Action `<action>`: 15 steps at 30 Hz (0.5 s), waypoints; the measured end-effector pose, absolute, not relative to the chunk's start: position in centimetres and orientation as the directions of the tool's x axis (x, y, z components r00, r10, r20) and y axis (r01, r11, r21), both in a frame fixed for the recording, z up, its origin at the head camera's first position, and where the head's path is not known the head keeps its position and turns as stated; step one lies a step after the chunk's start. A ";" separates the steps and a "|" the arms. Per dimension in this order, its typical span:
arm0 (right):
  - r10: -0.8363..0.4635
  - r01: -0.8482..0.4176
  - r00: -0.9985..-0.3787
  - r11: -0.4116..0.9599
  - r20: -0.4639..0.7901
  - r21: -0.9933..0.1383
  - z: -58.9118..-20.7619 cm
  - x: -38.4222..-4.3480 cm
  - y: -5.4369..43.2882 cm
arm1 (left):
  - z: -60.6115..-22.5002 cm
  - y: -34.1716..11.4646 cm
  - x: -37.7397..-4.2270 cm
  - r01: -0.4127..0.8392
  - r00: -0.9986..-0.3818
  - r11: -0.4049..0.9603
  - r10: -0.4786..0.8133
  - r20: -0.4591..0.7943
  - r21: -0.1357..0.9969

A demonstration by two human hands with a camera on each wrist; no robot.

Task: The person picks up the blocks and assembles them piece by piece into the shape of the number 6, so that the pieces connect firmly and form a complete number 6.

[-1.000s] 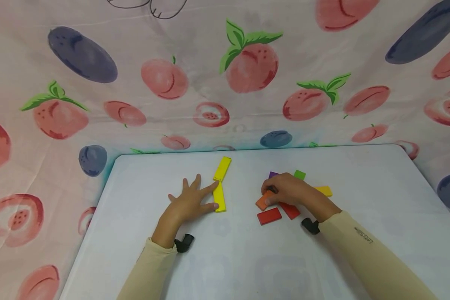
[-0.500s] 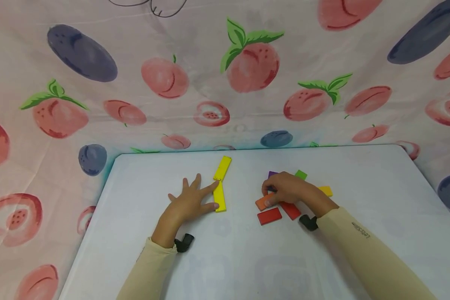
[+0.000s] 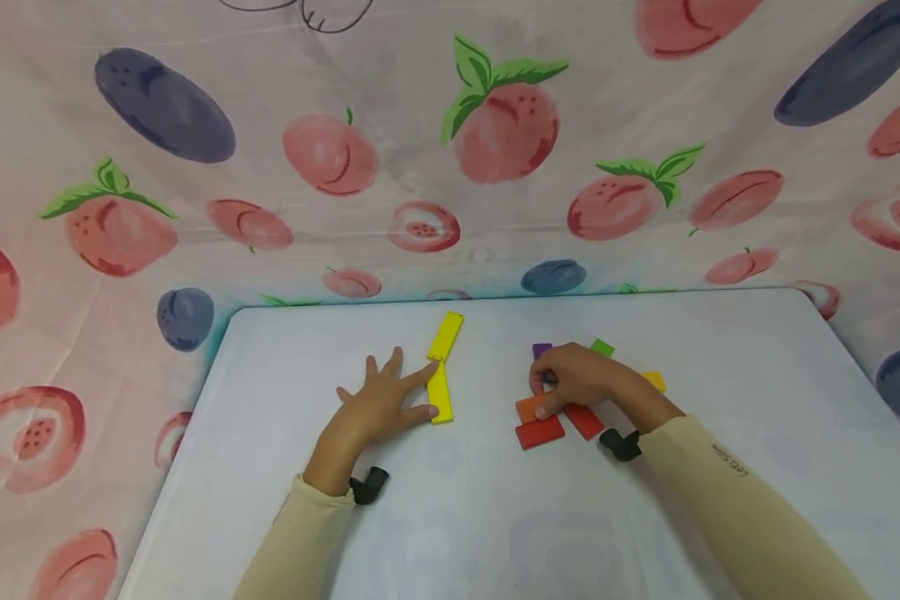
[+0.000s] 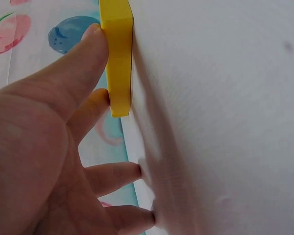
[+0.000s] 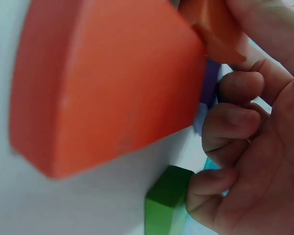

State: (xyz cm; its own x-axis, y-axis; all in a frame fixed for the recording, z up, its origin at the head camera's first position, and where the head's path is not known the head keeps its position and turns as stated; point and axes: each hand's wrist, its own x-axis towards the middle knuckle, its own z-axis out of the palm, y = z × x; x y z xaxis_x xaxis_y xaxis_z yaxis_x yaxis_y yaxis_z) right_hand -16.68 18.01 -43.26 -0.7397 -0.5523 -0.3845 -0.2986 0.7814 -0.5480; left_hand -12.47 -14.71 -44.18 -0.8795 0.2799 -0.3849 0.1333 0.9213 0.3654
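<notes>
My left hand (image 3: 375,408) lies spread on the white table, thumb and index finger straight against the left side of a yellow block (image 3: 440,396). That block's far end meets a second yellow block (image 3: 446,337), set at an angle. In the left wrist view the thumb and index touch one face of the yellow block (image 4: 118,63). My right hand (image 3: 581,375) pinches an orange block (image 3: 531,408), thumb on its near side and the other fingers curled. One red block (image 3: 540,433) lies just in front of it; another red block (image 3: 585,422) lies beside the thumb.
Around the right hand lie a purple block (image 3: 542,350), a green block (image 3: 603,347) and a third yellow block (image 3: 656,381), partly behind the wrist. A fruit-patterned cloth (image 3: 420,150) hangs behind the table (image 3: 450,533).
The orange block has turned and shifted slightly right under my right hand, now lying nearly parallel to the red block in front. More of the purple block shows. My left hand stays still.
</notes>
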 end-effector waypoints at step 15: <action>-0.638 -0.312 -0.726 0.637 -0.255 -0.706 -42.3 -16.1 15.6 | -44.3 -14.6 -12.5 0.126 -0.882 0.927 0.267 -0.387 0.352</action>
State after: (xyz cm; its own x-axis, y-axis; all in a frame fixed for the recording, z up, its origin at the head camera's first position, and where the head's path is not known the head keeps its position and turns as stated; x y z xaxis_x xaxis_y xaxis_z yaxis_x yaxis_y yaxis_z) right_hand -16.12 15.60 -42.30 -0.7260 -0.6385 -0.2554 -0.3116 0.6365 -0.7055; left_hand -12.46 -14.57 -44.29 -0.8825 0.2668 -0.3874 0.1257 0.9274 0.3522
